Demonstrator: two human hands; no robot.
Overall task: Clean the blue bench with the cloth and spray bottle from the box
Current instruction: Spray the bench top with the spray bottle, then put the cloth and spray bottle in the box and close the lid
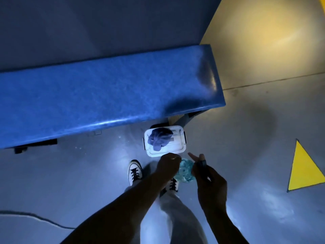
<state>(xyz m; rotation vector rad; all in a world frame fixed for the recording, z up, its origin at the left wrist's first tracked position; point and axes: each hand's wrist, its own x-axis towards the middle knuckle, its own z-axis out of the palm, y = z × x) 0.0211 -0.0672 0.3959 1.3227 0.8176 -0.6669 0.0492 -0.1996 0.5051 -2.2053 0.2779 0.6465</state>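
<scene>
The long blue bench (pixel 105 88) runs across the upper half of the view. A white box (pixel 177 147) sits on the floor below its front edge, with a crumpled blue cloth (pixel 159 139) lying on its lid. Just in front of the box, both my hands hold a clear teal spray bottle (pixel 185 170). My left hand (pixel 168 163) is closed against the bottle's left side. My right hand (pixel 204 170) grips the dark spray head, with two fingers sticking out.
My two sneakers (pixel 134 171) stand on the grey floor below the bench. A yellow triangle (pixel 304 169) is painted on the floor at right. A dark cable (pixel 35 217) lies at lower left. The bench's dark legs (pixel 186 118) stand behind the box.
</scene>
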